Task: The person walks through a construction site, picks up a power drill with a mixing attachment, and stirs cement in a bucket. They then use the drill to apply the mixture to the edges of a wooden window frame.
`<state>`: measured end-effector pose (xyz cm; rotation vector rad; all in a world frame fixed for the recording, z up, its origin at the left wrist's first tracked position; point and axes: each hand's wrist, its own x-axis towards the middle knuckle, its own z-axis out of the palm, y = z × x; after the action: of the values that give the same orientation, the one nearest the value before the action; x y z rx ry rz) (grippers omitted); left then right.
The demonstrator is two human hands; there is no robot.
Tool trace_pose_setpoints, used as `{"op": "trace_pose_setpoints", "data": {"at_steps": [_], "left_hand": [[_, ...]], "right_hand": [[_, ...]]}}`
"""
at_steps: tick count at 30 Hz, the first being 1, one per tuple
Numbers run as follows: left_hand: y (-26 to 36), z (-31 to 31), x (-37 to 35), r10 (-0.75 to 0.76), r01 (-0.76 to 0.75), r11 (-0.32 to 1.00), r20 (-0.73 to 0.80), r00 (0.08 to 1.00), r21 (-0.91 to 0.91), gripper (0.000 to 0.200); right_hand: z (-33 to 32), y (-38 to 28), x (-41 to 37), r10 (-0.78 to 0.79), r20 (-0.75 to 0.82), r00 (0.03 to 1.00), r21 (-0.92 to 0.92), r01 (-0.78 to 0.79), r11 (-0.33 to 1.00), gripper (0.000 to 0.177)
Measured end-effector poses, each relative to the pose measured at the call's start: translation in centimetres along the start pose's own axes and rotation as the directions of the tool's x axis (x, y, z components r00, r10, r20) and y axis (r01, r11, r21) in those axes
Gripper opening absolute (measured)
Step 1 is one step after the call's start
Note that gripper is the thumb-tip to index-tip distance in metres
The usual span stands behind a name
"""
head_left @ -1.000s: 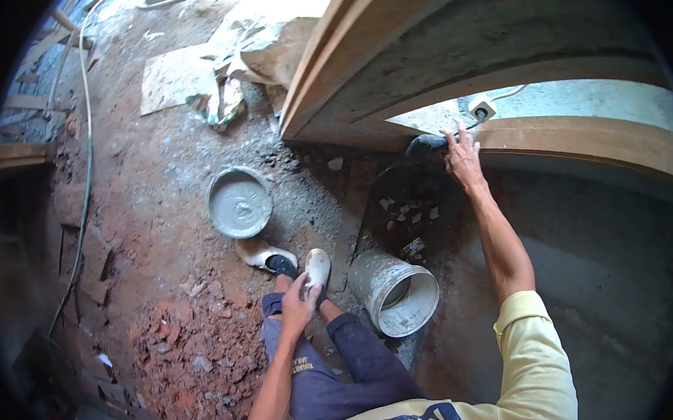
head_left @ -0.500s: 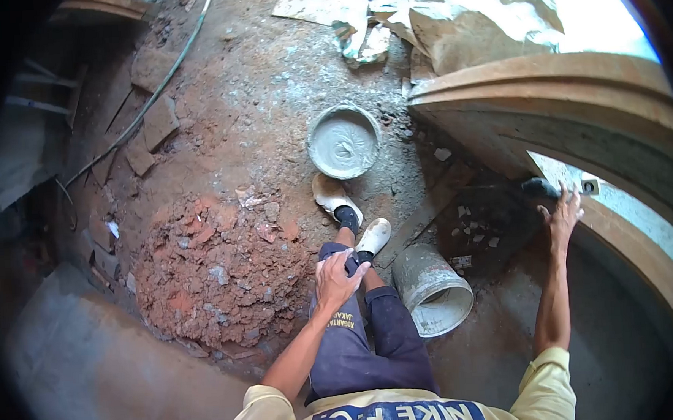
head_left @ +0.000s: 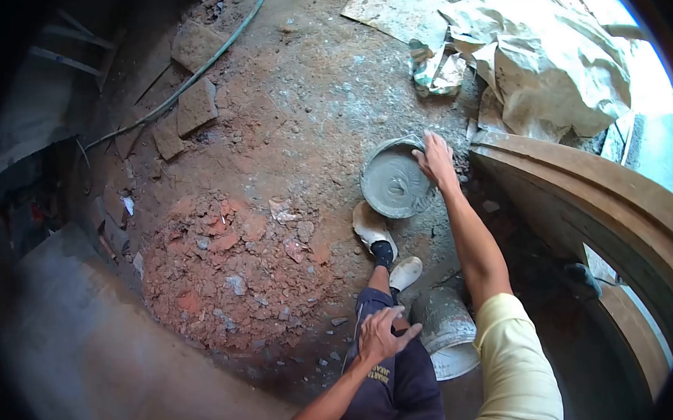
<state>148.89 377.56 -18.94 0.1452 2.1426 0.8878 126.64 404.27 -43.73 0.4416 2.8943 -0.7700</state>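
A round bucket (head_left: 396,184) of wet grey mortar stands on the ground ahead of my feet. At its right rim is my right hand (head_left: 436,163), fingers stretched and a little apart; whether they touch the rim is hard to tell. My left hand (head_left: 383,335) hovers over or rests on my thigh, open, with fingers spread and nothing in it. Beside my legs a second, mortar-stained bucket (head_left: 443,322) lies tipped on its side, partly hidden by my right arm.
Broken reddish soil and rubble (head_left: 237,280) are heaped on the left. A green hose (head_left: 193,79) crosses the ground past broken slabs (head_left: 196,107). Curved wooden frames (head_left: 578,174) stand at right, near a crumpled pale sheet (head_left: 549,62).
My right hand has swung from the wooden frame on the right forward to the mortar bucket. My left hand has lifted or loosened at my thigh. The view has shifted.
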Motion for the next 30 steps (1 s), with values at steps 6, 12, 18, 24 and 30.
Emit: {"op": "trace_pose_setpoints", "data": {"at_steps": [6, 12, 18, 24, 30], "left_hand": [[0.8, -1.2, 0.8, -0.113, 0.117, 0.988, 0.041, 0.993, -0.100, 0.064], [0.9, -1.7, 2.7, -0.096, 0.085, 0.976, -0.049, 0.994, -0.201, 0.059], [-2.2, -0.2, 2.4, -0.167, 0.028, 0.842, -0.211, 0.963, -0.539, 0.056], [-7.0, -5.6, -3.8, -0.708, 0.254, 0.450, -0.168, 0.686, -0.856, 0.062], [-12.2, -9.9, -17.9, -0.852, 0.446, 0.076, 0.175, 0.494, -0.892, 0.097]], "right_hand": [[1.8, -1.4, 0.4, -0.099, 0.321, 0.942, -0.169, 0.160, 0.973, 0.048], [-1.4, -5.2, -7.7, -0.051, 0.562, 0.826, 0.132, -0.029, 0.991, 0.035], [-9.4, -6.7, -5.4, 0.079, 0.626, 0.776, 0.043, -0.135, 0.990, 0.037], [-22.1, -11.4, -6.7, 0.224, 0.602, 0.766, 0.233, -0.437, 0.869, 0.019], [-31.6, -16.6, -3.7, 0.245, 0.580, 0.777, 0.434, -0.549, 0.714, 0.019]]}}
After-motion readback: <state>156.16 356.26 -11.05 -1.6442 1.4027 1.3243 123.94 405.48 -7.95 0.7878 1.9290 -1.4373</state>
